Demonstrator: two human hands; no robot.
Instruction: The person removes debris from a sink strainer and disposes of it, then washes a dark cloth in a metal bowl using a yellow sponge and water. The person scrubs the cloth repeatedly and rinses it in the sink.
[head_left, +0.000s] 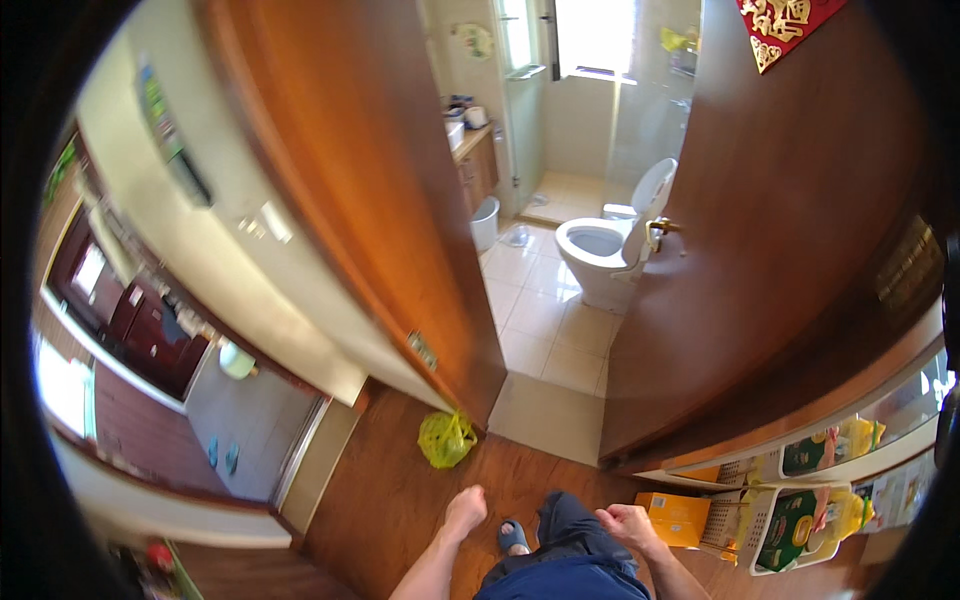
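Note:
My left hand (466, 510), fingers curled into a loose fist, hangs over the wooden floor with nothing visible in it. A tied yellow-green plastic bag (447, 440) lies on the floor beyond it, against the foot of the door frame. My right hand (628, 523) is also curled and seems empty, near an orange cardboard box (675, 517) on the right. Ahead, a brown wooden door (765, 225) with a brass handle (661, 225) stands open onto a bathroom. Inside is a white toilet (596, 244) with its lid raised.
White plastic baskets (759, 536) holding packages and a yellow-capped bottle (851, 514) stand at the right. A stone threshold (545, 420) crosses the doorway. A grey waste bin (485, 223) stands beside the bathroom cabinet. At the left, another doorway shows blue slippers (232, 457).

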